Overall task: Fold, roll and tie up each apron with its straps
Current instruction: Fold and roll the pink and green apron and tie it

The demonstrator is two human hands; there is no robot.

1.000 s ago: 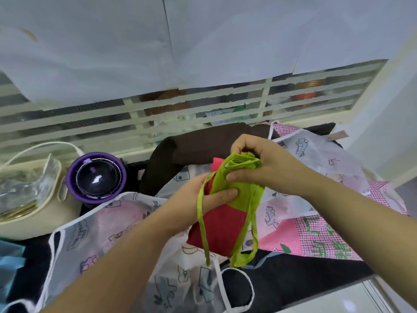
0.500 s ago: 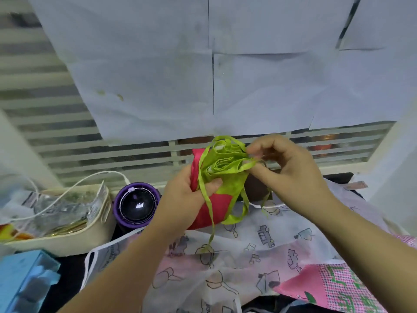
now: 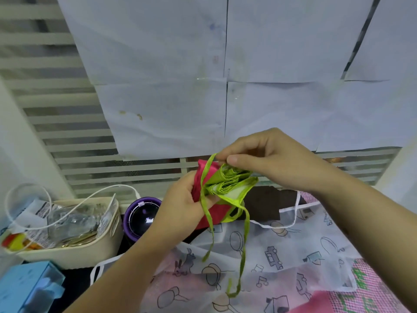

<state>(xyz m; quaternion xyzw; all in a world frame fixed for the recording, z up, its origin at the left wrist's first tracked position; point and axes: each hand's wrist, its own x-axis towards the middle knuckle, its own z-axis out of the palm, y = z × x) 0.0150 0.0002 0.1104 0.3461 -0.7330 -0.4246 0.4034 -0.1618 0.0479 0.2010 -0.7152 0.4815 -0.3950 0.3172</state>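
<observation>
We've got soft, even light here, hardly a shadow; a small glint on the dark dome [image 3: 144, 219], slats [image 3: 56, 141] skewing at the left edge, details slightly smeared.

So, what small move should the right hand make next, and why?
Probably the right hand should carry the green strap it pinches around the rolled apron, which the left hand grips: the strap hangs loose below, and no knot shows.

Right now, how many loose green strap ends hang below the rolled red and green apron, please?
2. One green strap runs from the right hand's pinch down past the left hand; the other strap hangs further right and lower. Others may be tucked inside.
</observation>
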